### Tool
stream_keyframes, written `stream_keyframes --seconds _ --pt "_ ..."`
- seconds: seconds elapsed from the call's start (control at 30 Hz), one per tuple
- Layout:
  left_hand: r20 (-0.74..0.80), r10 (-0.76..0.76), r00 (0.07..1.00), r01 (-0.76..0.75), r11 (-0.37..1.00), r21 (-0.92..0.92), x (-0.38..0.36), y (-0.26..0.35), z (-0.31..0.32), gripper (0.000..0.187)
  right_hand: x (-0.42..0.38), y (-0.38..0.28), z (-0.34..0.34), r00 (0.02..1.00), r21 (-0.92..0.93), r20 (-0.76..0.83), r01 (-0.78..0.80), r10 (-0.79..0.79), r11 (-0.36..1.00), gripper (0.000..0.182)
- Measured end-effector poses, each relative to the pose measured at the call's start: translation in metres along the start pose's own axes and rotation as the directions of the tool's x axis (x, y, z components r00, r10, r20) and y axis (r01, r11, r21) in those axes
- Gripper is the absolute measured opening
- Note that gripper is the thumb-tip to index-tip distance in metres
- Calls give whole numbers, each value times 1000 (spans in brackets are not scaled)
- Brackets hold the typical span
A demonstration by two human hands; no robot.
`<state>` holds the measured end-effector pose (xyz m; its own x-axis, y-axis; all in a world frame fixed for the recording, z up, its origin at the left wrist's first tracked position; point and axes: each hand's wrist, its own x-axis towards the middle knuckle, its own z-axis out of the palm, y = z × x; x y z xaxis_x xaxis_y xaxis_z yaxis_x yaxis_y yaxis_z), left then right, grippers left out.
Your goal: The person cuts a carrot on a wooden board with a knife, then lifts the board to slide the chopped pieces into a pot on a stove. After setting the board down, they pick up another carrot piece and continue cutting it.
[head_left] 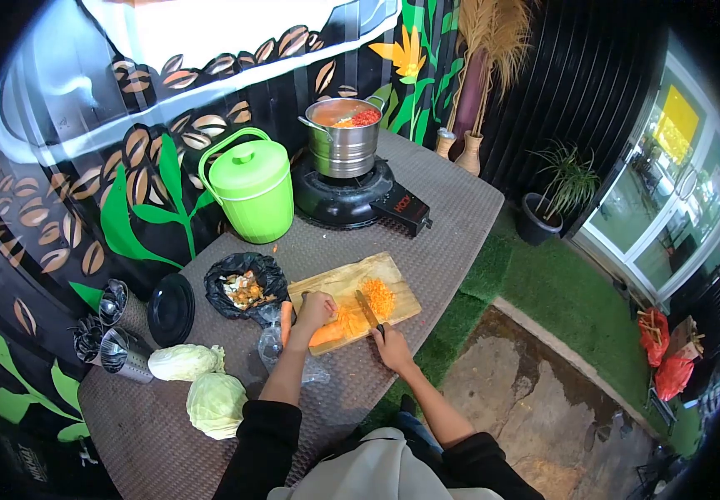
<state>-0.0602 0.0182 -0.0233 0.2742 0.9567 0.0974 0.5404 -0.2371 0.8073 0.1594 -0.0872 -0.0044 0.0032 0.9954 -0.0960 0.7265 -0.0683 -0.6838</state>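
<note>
Left hand: the left hand (314,310) presses down on a carrot (327,334), fingers curled over it
Right hand: the right hand (392,346) grips a knife (367,307), its blade resting on the carrot
Carrot: lies on the cutting board (339,281) on the worktop (452,225), beside a pile of chopped carrot (379,297)
Nearby: a black bag of peels (245,287), two cabbages (214,402)

Pot (344,137) on stove (345,198) behind cutting board (353,298) (bucket (249,185) left of stove)

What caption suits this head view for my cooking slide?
Left hand steadies a carrot on a cutting board; right hand holds a knife.
</note>
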Motion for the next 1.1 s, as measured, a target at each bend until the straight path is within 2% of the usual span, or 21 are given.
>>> stream_keyframes --seconds 0.07,0.1,0.17,0.2,0.27,0.3,0.37,0.47,0.5,0.57,0.6,0.67,0.7,0.77,0.9,0.97,1.1 --pt "-101 6 995 -8 1000 -16 2 2 5 2 -2 2 1 998 6 -49 46 -46 999 41" --pt "-99 8 995 -9 1000 -17 3 10 6 2 -2 3 2 998 6 -51 44 -44 999 41" --pt "-137 -10 991 -15 983 -181 2 30 11 7 -3 5 3 998 -28 -30 47 -48 998 41" --pt "-135 -10 991 -14 983 -181 5 30 18 7 -3 5 1 998 -28 -30 46 -46 999 41" --pt "-34 -79 996 59 915 -399 12 26 33 13 -2 2 -4 1000 -86 7 -3 4 996 41" --pt "-32 -76 997 57 915 -399 10 38 34 13 2 3 -6 1000 -86 4 -4 5 996 41" --pt "-79 -157 984 151 986 -72 2 71 30 18 12 8 -9 998 -96 -10 -56 55 994 42" --pt "-161 -166 973 170 985 16 4 64 47 15 14 9 -12 998 -82 -20 -54 53 995 42" --pt "-160 -165 973 169 985 15 4 67 47 15 13 8 -14 998 -82 -21 -56 54 995 42" --pt "-95 -162 982 174 974 146 3 72 44 10 9 5 -14 999 -76 -33 -22 20 997 41" --pt "-94 -164 982 177 973 146 2 73 43 10 7 4 -13 999 -75 -30 -23 21 997 41" --pt "-178 -78 981 106 983 151 0 74 38 8 4 1 -10 999 -58 -18 -36 35 998 42" --pt "-178 -80 981 108 982 153 0 71 36 8 2 0 -7 999 -56 -16 -35 34 998 42" --pt "-40 -124 991 123 992 -9 1 67 33 10 0 -5 -1 994 -46 -57 -95 93 994 39" --pt "-115 -129 985 131 991 7 7 45 54 5 -3 -17 1 989 -93 -33 -148 146 985 41" --pt "-117 -139 983 130 988 -79 5 50 58 8 -2 -23 -3 990 -119 6 -138 139 983 41" --pt "-117 -145 983 144 989 -18 4 60 56 9 2 -19 -3 993 -138 -4 -116 117 984 42"
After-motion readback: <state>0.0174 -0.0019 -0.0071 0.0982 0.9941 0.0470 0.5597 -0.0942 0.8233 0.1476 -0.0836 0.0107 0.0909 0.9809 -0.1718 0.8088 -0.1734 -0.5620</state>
